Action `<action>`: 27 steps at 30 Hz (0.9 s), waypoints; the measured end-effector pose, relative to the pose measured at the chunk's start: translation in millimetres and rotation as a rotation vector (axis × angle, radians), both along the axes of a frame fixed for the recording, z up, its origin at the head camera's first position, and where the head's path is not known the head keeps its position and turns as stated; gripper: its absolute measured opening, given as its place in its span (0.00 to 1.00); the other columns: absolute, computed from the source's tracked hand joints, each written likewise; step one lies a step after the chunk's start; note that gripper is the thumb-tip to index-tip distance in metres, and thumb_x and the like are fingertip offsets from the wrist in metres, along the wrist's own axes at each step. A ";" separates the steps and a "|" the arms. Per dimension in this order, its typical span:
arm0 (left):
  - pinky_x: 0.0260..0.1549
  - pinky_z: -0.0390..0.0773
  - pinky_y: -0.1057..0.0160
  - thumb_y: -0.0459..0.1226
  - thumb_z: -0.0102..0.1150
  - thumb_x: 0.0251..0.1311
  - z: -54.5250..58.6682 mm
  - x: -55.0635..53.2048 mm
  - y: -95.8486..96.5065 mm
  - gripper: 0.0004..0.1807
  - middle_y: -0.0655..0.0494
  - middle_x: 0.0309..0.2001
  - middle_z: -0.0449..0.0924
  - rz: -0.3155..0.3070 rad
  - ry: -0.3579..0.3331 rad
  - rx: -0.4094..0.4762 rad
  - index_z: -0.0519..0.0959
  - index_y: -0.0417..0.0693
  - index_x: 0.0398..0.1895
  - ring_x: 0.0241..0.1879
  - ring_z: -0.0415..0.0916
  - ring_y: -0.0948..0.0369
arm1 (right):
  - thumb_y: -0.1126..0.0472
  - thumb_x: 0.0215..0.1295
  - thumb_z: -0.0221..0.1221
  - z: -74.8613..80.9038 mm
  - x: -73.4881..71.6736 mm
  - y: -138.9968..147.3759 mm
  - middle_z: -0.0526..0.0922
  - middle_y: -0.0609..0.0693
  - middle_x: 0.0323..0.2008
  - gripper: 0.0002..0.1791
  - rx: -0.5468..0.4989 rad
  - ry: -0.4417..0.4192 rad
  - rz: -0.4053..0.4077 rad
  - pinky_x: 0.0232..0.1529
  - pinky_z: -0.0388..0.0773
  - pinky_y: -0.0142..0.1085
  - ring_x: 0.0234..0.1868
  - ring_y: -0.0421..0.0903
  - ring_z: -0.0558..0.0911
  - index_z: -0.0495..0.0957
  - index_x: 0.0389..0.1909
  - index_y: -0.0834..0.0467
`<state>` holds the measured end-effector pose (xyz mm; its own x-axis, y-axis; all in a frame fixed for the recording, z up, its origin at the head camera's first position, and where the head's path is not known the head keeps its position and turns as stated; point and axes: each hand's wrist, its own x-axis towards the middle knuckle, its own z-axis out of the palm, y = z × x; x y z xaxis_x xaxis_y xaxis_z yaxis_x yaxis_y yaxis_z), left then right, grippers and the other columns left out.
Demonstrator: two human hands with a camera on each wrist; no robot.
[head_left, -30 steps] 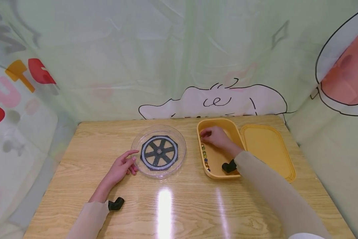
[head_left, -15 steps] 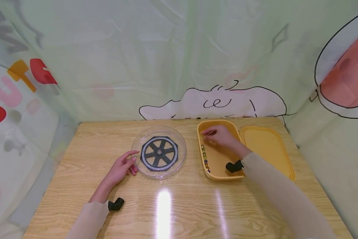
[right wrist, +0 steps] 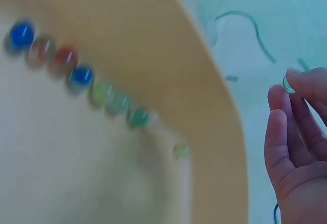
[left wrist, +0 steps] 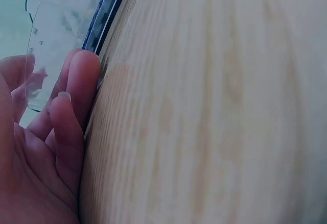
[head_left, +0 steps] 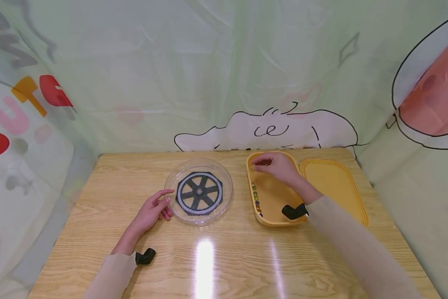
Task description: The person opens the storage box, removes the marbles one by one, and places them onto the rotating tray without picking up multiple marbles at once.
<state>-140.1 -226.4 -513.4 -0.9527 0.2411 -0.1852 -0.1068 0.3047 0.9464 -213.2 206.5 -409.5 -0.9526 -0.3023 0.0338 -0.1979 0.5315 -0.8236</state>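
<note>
My left hand lies on the table at the left side of a clear round dish, fingers relaxed and touching its rim. A dark spoked wheel shape shows inside the dish. In the right wrist view, my right hand pinches a green glass marble between thumb and fingertips. In the head view that hand is above the far left corner of a yellow bin. Several coloured marbles line the bin's left wall, and one yellow-green marble sits apart near the corner.
A yellow lid lies right of the bin on the wooden table. Behind and at both sides hangs a printed curtain. A black wrist device sits over the bin's near end.
My right hand has risen slightly from the bin's left wall and shifted a little right, uncovering the marble near the far corner. My left hand has stayed by the dish.
</note>
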 end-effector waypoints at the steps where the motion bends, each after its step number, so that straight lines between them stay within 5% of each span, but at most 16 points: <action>1: 0.25 0.74 0.65 0.47 0.49 0.75 -0.1 0.1 0.0 0.21 0.45 0.29 0.82 -0.002 0.002 -0.001 0.70 0.56 0.68 0.25 0.81 0.51 | 0.63 0.63 0.68 2.4 2.1 -3.5 0.86 0.55 0.44 0.13 -0.003 0.004 0.008 0.42 0.79 0.32 0.44 0.49 0.83 0.85 0.47 0.63; 13: 0.25 0.74 0.65 0.46 0.48 0.76 -2.3 0.3 -0.2 0.22 0.47 0.29 0.82 0.007 0.006 -0.023 0.69 0.54 0.69 0.25 0.81 0.52 | 0.67 0.63 0.67 -0.5 10.3 -57.8 0.86 0.54 0.42 0.10 -0.092 0.001 0.113 0.43 0.80 0.36 0.42 0.49 0.82 0.85 0.45 0.64; 27: 0.26 0.75 0.65 0.47 0.48 0.76 1.5 1.8 0.3 0.22 0.46 0.30 0.82 0.000 0.006 -0.015 0.70 0.56 0.69 0.26 0.81 0.51 | 0.67 0.65 0.65 -20.9 6.0 -128.3 0.85 0.50 0.38 0.10 -0.104 -0.140 0.153 0.41 0.79 0.35 0.39 0.45 0.81 0.84 0.46 0.63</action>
